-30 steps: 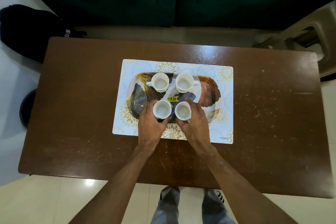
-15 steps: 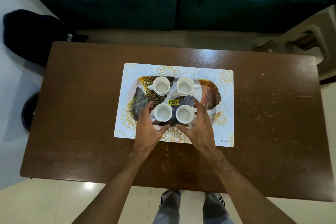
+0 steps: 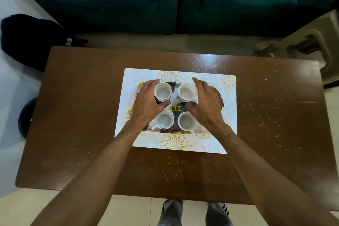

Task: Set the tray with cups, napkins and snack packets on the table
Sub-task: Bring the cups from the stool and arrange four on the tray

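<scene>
Home lounge: teal sofa (image 3: 165, 0), coffee table (image 3: 82, 115)

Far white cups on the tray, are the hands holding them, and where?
Left hand wraps the far-left white cup by its side; right hand cups the far-right one, grip unclear.

A single head-worn wide-angle view looks almost straight down from above the brown table (image 3: 77, 115), facing toward the teal sofa (image 3: 165, 2) at 12 o'clock, with the wearer's feet at 6 o'clock.
</scene>
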`<state>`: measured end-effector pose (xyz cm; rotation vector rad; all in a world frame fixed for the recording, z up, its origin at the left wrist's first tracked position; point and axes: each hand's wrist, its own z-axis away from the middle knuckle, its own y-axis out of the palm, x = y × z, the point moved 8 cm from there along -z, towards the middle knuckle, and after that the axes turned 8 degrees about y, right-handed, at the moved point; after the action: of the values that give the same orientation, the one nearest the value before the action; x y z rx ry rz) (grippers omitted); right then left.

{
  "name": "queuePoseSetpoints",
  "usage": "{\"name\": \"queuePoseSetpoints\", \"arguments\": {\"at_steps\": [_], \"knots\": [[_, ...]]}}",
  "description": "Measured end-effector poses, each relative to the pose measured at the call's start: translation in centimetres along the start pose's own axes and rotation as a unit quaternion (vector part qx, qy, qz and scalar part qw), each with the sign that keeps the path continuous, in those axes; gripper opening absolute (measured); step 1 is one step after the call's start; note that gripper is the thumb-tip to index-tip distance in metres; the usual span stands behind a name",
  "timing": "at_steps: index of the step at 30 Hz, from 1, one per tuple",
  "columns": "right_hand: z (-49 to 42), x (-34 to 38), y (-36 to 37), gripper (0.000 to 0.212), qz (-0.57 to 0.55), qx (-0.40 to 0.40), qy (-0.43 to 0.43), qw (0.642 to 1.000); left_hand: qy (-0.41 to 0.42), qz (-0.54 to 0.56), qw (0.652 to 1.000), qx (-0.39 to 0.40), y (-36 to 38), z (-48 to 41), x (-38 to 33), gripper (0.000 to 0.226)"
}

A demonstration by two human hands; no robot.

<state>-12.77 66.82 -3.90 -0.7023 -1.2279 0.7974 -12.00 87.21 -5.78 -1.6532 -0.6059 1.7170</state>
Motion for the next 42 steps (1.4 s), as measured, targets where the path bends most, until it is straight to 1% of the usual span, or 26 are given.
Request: {"name": "queuePoseSetpoints", "arguments": {"at_steps": [1, 3, 5, 7, 10, 11, 12, 14, 15, 16, 18, 20, 22, 26, 28, 30, 33, 36, 42], "knots": [[-0.5, 0.3, 0.5, 0.087, 0.008, 0.028, -0.014, 0.999, 0.005, -0.011, 1.0, 0.023, 0.5, -0.6, 0.0, 0.082], [-1.4, 0.5, 1.2, 0.088, 0.017, 0.065, -0.029, 0.997, 0.009, -0.025, 0.999, 0.033, 0.9, -1.2, 0.2, 0.08], [-2.1, 0.5, 1.1, 0.078, 0.026, 0.066, -0.039, 0.997, 0.025, -0.031, 0.999, 0.016, 0.8, -1.7, 0.1, 0.073], [-2.6, 0.7, 0.9, 0.067, 0.042, 0.06, -0.052, 0.996, 0.052, -0.026, 0.998, 0.018, 0.9, -2.2, -0.5, 0.069], [-3.1, 0.8, 0.8, 0.053, 0.07, 0.055, -0.086, 0.992, 0.088, -0.038, 0.993, 0.064, 1.8, -3.1, -1.4, 0.071], [-3.2, 0.8, 0.8, 0.051, 0.071, 0.056, -0.097, 0.991, 0.093, -0.045, 0.991, 0.08, 2.1, -3.4, -1.4, 0.072], [-3.3, 0.7, 0.9, 0.054, 0.065, 0.063, -0.101, 0.991, 0.097, -0.052, 0.989, 0.095, 2.4, -3.6, -1.5, 0.075], [-3.3, 0.2, 0.7, 0.069, 0.041, 0.073, -0.088, 0.993, 0.1, -0.055, 0.987, 0.111, 2.5, -3.6, -1.6, 0.082], [-3.2, 0.0, 0.5, 0.078, 0.023, 0.073, -0.073, 0.994, 0.097, -0.05, 0.989, 0.104, 2.3, -3.4, -1.6, 0.085], [-2.9, -0.1, 0.3, 0.085, 0.002, 0.069, -0.055, 0.996, 0.086, -0.04, 0.992, 0.079, 1.8, -2.9, -1.7, 0.087], [-2.2, -0.2, -0.1, 0.091, -0.025, 0.036, -0.016, 0.999, 0.04, -0.022, 0.999, -0.006, 0.4, -1.7, -1.7, 0.086], [-1.3, -0.5, -0.4, 0.086, -0.021, -0.027, 0.035, 0.999, -0.014, -0.03, 0.996, -0.08, -0.4, -0.1, -1.7, 0.079], [-0.7, -0.7, -0.1, 0.079, -0.013, -0.056, 0.082, 0.995, -0.043, -0.047, 0.992, -0.109, -0.4, 0.9, -2.1, 0.075], [-0.6, -0.5, 1.1, 0.072, 0.002, -0.028, 0.085, 0.996, -0.058, -0.057, 0.994, -0.079, 0.6, 0.6, -2.2, 0.079], [-0.9, -0.5, 1.0, 0.066, -0.005, -0.021, 0.079, 0.997, -0.052, -0.065, 0.995, -0.062, 1.1, 0.0, -1.8, 0.075], [-1.2, -0.5, 0.9, 0.064, -0.009, -0.005, 0.064, 0.998, -0.04, -0.054, 0.996, -0.065, 0.9, -0.2, -1.6, 0.067], [-1.4, -0.8, 0.9, 0.066, -0.017, 0.015, 0.052, 0.998, -0.031, -0.044, 0.996, -0.074, 0.5, -0.1, -1.2, 0.062], [-1.5, -0.8, 1.1, 0.069, -0.038, 0.024, 0.057, 0.997, -0.049, -0.045, 0.996, -0.066, 0.7, 0.0, -0.6, 0.07], [-0.9, -1.0, 1.4, 0.072, -0.097, 0.011, 0.092, 0.991, -0.039, -0.017, 0.997, -0.058, 1.3, 0.0, -0.6, 0.066]]}}
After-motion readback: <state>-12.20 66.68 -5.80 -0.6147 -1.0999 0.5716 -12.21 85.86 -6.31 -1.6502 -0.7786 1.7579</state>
